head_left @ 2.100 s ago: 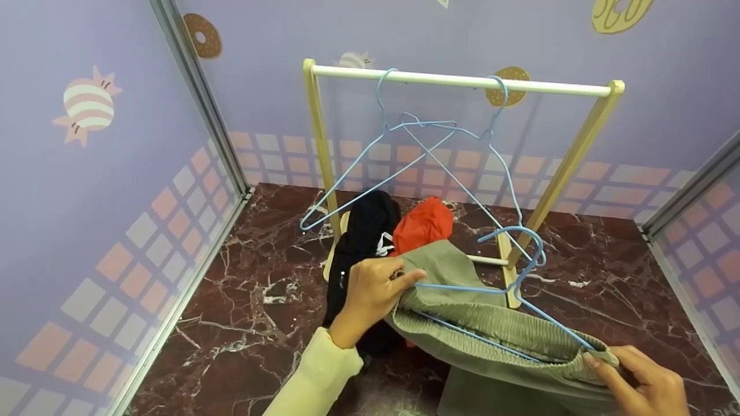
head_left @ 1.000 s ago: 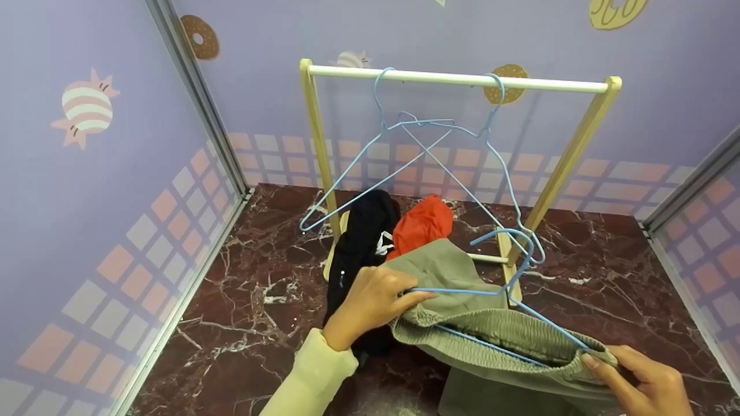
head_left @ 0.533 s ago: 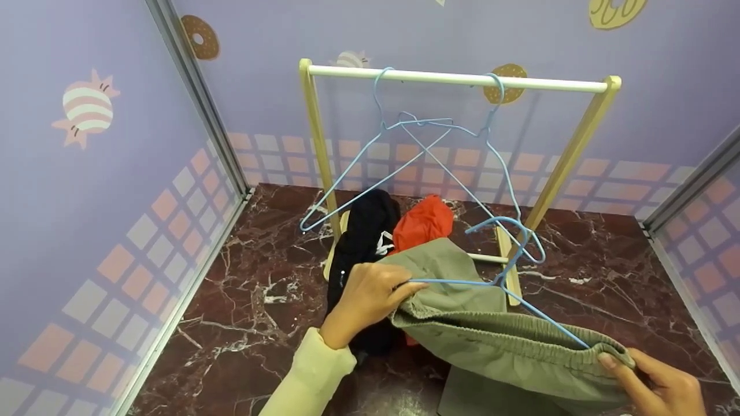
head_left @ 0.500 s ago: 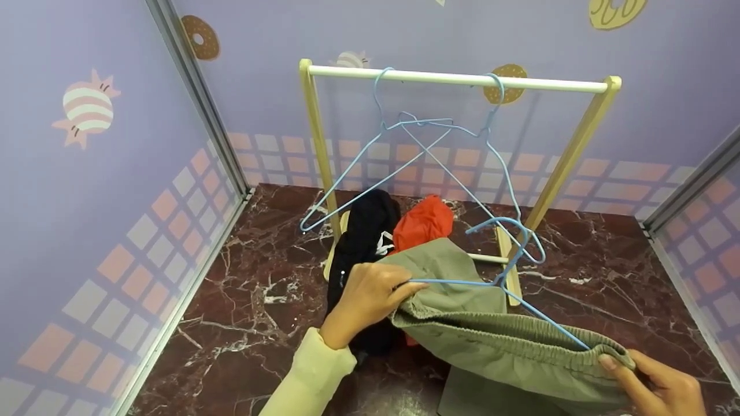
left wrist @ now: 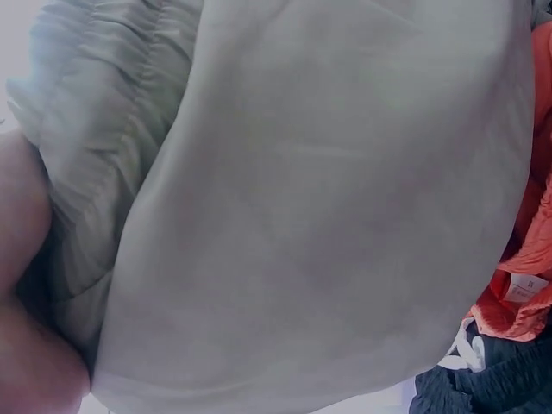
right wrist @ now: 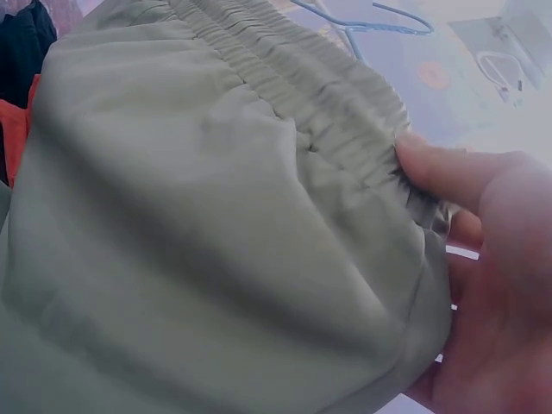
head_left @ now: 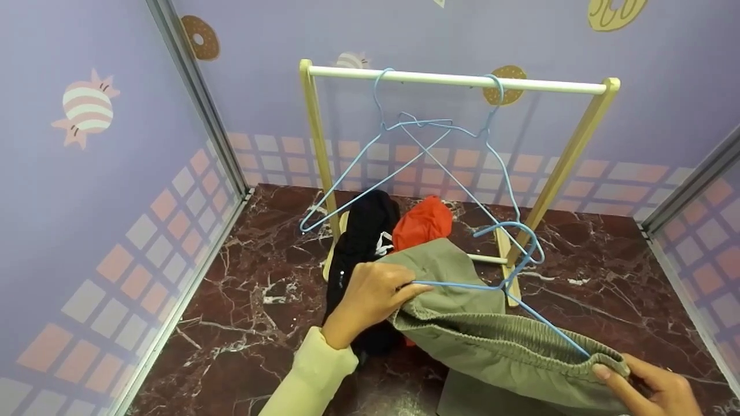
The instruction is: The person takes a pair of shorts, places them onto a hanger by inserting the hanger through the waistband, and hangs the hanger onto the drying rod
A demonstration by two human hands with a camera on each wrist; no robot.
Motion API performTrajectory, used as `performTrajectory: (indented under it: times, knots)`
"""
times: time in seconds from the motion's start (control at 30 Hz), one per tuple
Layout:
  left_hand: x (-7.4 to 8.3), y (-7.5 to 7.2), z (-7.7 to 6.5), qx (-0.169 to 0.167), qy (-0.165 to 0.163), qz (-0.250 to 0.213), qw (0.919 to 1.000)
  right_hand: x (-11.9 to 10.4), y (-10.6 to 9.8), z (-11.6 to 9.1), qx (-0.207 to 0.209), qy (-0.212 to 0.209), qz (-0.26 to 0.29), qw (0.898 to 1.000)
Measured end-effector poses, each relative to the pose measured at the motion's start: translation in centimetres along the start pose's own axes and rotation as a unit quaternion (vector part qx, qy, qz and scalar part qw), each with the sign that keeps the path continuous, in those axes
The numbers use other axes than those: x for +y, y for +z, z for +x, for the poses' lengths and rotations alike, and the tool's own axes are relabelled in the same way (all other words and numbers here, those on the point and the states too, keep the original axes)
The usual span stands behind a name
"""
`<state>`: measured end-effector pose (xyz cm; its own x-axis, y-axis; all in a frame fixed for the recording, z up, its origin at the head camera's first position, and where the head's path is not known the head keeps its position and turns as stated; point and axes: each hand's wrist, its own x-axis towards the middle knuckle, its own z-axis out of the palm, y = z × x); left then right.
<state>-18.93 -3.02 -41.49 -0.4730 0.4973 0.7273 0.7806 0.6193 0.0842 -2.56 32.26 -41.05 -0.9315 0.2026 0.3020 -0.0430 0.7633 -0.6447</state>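
In the head view, olive-green pants (head_left: 491,346) with a gathered elastic waist lie between my hands. A blue wire hanger (head_left: 457,285) sits partly inside the waistband, its hook (head_left: 509,225) sticking up outside. My left hand (head_left: 373,294) pinches the hanger's left arm by the left end of the waist; that arm's tip is hidden in my fingers. My right hand (head_left: 653,384) pinches the waistband's right end, where the hanger's right arm runs into the cloth. The right wrist view shows the thumb (right wrist: 448,168) pressing on the gathered waist (right wrist: 345,121).
Behind the pants stands a wooden rack with a white rail (head_left: 451,78), carrying blue hangers (head_left: 358,156). Black clothing (head_left: 358,248) and a red garment (head_left: 425,222) lie at its foot on the dark marbled floor (head_left: 248,289). Patterned walls (head_left: 115,190) surround it.
The waist opening has narrowed, and the hanger's lower bar, visible inside it a second ago, is now hidden. Since half a second ago the hook has shifted slightly right and down.
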Motion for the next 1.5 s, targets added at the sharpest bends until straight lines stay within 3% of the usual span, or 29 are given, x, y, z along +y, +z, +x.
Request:
performTrajectory:
  times: [0.1, 0.27, 0.5, 0.6, 0.83, 0.93, 1.2, 1.5]
  knots:
    - [0.0, -0.1, 0.1, 0.004, 0.012, -0.007, 0.9999, 0.1, 0.0, 0.0, -0.037, 0.002, 0.004, 0.999]
    - [-0.1, -0.2, 0.1, 0.003, 0.025, -0.021, 0.9995, 0.4, 0.2, 0.1, -0.099, -0.041, 0.025, 0.994]
    - [0.1, -0.2, 0.2, 0.010, 0.039, -0.032, 0.9987, 1.7, 0.5, 0.2, -0.179, -0.107, 0.028, 0.978]
    - [0.1, -0.2, 0.2, 0.011, 0.043, -0.036, 0.9983, 2.3, 0.8, 0.3, -0.194, -0.132, 0.030, 0.972]
    - [-0.1, 0.1, 0.1, 0.020, 0.068, -0.037, 0.9968, 2.5, 1.3, 0.4, -0.246, -0.118, 0.027, 0.962]
    - [-0.1, 0.3, 0.0, 0.013, 0.058, -0.040, 0.9974, 2.4, 1.5, 0.3, -0.236, -0.109, 0.011, 0.965]
    - [0.0, 0.5, -0.3, -0.025, -0.026, -0.084, 0.9958, 2.4, 2.3, -0.3, -0.149, -0.127, 0.001, 0.981]
    - [0.2, 0.5, -0.4, -0.061, -0.041, -0.088, 0.9934, 2.6, 2.9, -0.9, -0.066, -0.116, -0.006, 0.991]
